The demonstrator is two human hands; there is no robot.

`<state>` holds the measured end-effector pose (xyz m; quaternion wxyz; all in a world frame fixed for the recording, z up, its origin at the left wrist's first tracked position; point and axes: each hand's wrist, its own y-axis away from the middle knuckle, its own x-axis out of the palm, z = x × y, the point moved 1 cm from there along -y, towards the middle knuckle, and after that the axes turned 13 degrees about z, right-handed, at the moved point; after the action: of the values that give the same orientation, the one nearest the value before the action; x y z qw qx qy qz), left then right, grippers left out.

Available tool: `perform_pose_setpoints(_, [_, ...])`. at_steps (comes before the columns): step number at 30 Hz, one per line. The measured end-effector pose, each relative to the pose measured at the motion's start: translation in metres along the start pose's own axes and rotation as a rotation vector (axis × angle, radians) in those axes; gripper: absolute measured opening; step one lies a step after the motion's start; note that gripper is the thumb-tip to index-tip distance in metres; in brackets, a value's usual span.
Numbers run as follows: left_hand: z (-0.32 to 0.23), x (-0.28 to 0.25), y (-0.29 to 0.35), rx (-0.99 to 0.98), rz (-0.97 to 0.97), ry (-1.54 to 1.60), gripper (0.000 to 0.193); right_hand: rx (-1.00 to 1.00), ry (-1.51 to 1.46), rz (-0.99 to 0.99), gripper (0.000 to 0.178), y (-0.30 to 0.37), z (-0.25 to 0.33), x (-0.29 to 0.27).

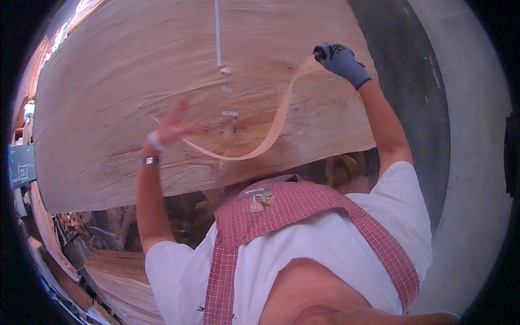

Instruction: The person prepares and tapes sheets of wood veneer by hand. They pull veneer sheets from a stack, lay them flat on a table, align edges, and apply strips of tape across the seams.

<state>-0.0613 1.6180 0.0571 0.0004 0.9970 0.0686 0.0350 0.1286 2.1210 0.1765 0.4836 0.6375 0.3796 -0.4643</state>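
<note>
My right hand (342, 62), in a grey glove with dark fingertips, is closed on one end of a long, thin strip of wood veneer (280, 116). From there the strip sags in a curve toward my left hand (170, 124), which is bare and smeared by motion, with its fingers spread. The strip reaches that hand, and a thin tip pokes out past its other side; whether they touch I cannot tell. Beneath both hands lies a broad, brownish veneer sheet (124, 81) with a wavy surface and dark specks near its front edge.
Down the middle of the sheet runs a pale line of tape (218, 35), with several short tape pieces below it. Veneer scraps (76, 219) lie under the front edge at left. A dark floor band (406, 59) and a grey floor (476, 135) extend on the right.
</note>
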Motion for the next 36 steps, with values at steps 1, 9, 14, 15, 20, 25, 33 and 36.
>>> perform_pose_setpoints(1, [-0.001, 0.032, -0.023, -0.133, 0.086, -0.136, 0.096, -0.016, 0.006, -0.02, 0.03, -0.002, 0.006, -0.016])
perform_pose_setpoints(9, [-0.003, 0.142, -0.099, -0.798, 0.071, -0.951, 0.056, -0.197, -0.04, -0.376, 0.02, -0.022, -0.027, -0.05])
perform_pose_setpoints(14, [-0.058, 0.074, -0.058, -0.685, -0.649, -1.54, 0.036, -0.414, -0.035, -0.531, 0.027, 0.015, -0.03, -0.006])
perform_pose_setpoints(15, [-0.065, 0.072, -0.049, -0.569, -0.729, -1.611, 0.039, -0.456, 0.03, -0.497, 0.035, 0.024, -0.029, 0.015])
perform_pose_setpoints(20, [0.017, 0.085, 0.024, -0.572, -0.743, -1.768, 0.052, -0.644, 0.185, -0.238, 0.047, 0.056, 0.025, 0.117])
perform_pose_setpoints(25, [0.061, 0.101, 0.043, -0.627, -0.724, -1.587, 0.056, -0.701, 0.148, -0.027, 0.04, 0.079, 0.058, 0.142])
perform_pose_setpoints(33, [0.043, 0.129, 0.028, -0.788, -0.646, -1.521, 0.057, -0.629, -0.318, 0.152, 0.036, 0.082, 0.07, 0.102])
perform_pose_setpoints(36, [0.039, 0.165, -0.018, -0.634, -0.811, -1.245, 0.054, -0.637, -0.633, 0.088, 0.036, 0.062, 0.09, 0.096])
